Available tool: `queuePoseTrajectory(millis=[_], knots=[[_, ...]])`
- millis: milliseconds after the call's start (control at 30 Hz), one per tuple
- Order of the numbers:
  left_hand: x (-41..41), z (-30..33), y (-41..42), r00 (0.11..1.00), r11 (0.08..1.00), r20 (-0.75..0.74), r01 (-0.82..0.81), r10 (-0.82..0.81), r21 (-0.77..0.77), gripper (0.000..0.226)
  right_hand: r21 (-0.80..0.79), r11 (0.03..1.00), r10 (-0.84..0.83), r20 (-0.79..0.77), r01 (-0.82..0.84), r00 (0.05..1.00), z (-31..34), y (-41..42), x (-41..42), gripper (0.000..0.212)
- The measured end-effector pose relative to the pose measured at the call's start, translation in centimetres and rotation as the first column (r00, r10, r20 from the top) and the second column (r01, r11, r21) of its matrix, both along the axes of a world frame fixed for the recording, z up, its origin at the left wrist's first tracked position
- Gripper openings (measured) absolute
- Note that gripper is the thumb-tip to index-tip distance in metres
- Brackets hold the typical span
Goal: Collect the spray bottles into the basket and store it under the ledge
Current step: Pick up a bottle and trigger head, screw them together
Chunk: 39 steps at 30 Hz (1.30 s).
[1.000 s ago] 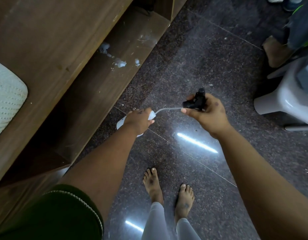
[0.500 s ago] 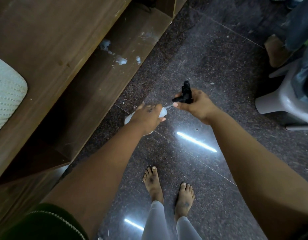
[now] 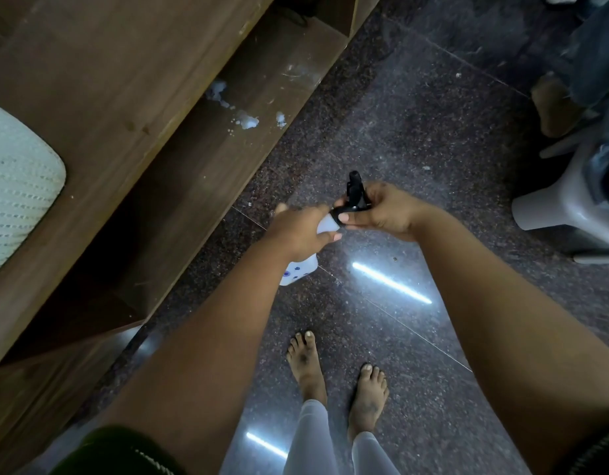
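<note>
With the left hand [image 3: 301, 231] gripping the white bottle [image 3: 298, 269] in the air above the floor [image 3: 433, 138], and the right hand [image 3: 382, 210] clamped on the black sprayer head [image 3: 354, 193], keep the bottle steady while the head is twisted squarely onto its neck.

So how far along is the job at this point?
Early. Nothing looks stored: no basket is in view, and the open space under the wooden ledge holds no bottles. In hand: the left hand grips a white spray bottle, the right hand its black trigger head. Collecting and storing remain.
</note>
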<state>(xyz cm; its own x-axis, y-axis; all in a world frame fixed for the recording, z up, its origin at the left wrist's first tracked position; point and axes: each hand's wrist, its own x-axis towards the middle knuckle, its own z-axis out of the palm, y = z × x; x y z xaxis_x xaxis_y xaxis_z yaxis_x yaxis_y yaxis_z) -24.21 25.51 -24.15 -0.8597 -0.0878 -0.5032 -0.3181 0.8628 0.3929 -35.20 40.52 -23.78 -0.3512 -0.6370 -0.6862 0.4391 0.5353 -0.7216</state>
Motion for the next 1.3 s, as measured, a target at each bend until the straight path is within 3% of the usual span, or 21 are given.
queuePoseTrajectory(millis=[167, 300, 400, 433, 500, 567, 700, 767, 900, 1000, 1067, 1300], knots=[[0.6, 0.4, 0.0, 0.981, 0.993, -0.172, -0.098, 0.085, -0.064, 0.042, 0.065, 0.992, -0.111, 0.06, 0.107, 0.992, 0.6, -1.1, 0.8, 0.021], [1.1, -0.9, 1.0, 0.962, 0.99, -0.26, -0.109, 0.082, -0.089, 0.044, 0.304, 0.94, -0.144, -0.055, 0.154, 0.988, 0.9, -2.5, 1.0, 0.03], [1.2, -1.3, 1.3, 0.95, 0.973, -0.214, -0.223, 0.23, 0.054, 0.043, 0.361, 0.924, -0.149, 0.042, 0.124, 0.988, 1.4, -2.5, 1.2, 0.042], [1.2, -1.5, 1.2, 0.929, 0.93, -0.14, -0.315, 0.343, 0.19, 0.041, 0.314, 0.942, -0.164, 0.126, 0.117, 0.978, 1.7, -2.2, 1.4, 0.052], [1.1, -1.1, 0.9, 0.847, 0.747, 0.038, -0.488, 0.53, 0.451, 0.04, 0.194, 0.964, -0.227, 0.249, 0.181, 0.942, 1.6, -1.5, 1.7, 0.076], [0.9, -0.9, 0.8, 0.804, 0.658, 0.091, -0.54, 0.588, 0.524, 0.039, 0.117, 0.963, -0.264, 0.25, 0.242, 0.931, 0.9, -0.6, 2.3, 0.082], [0.2, -0.7, 1.3, 0.734, 0.504, 0.198, -0.611, 0.65, 0.61, 0.032, -0.007, 1.0, -0.027, 0.213, 0.029, 0.977, 0.7, -0.5, 4.9, 0.086], [-0.4, -0.3, 1.3, 0.705, 0.473, 0.209, -0.636, 0.678, 0.61, 0.028, -0.004, 1.0, -0.029, 0.145, 0.03, 0.989, 0.6, -1.3, 5.9, 0.087], [-0.9, 0.2, 1.1, 0.673, 0.381, 0.259, -0.646, 0.693, 0.661, 0.019, 0.15, 0.988, 0.064, -0.156, -0.041, 0.986, -0.4, -2.1, 6.6, 0.12], [-1.7, 1.3, 0.6, 0.65, 0.28, 0.349, -0.664, 0.675, 0.694, 0.042, 0.29, 0.955, 0.169, -0.35, -0.064, 0.921, 0.0, -2.5, 7.0, 0.106], [-2.4, 2.1, 0.5, 0.636, 0.313, 0.323, -0.68, 0.7, 0.663, 0.044, 0.29, 0.957, 0.169, -0.481, -0.026, 0.86, 0.2, -2.9, 7.1, 0.088], [-3.6, 2.3, -0.6, 0.641, 0.377, 0.133, -0.592, 0.756, 0.712, 0.041, 0.209, 0.978, 0.086, -0.44, 0.008, 0.894, 1.7, -2.6, 5.4, 0.076]])
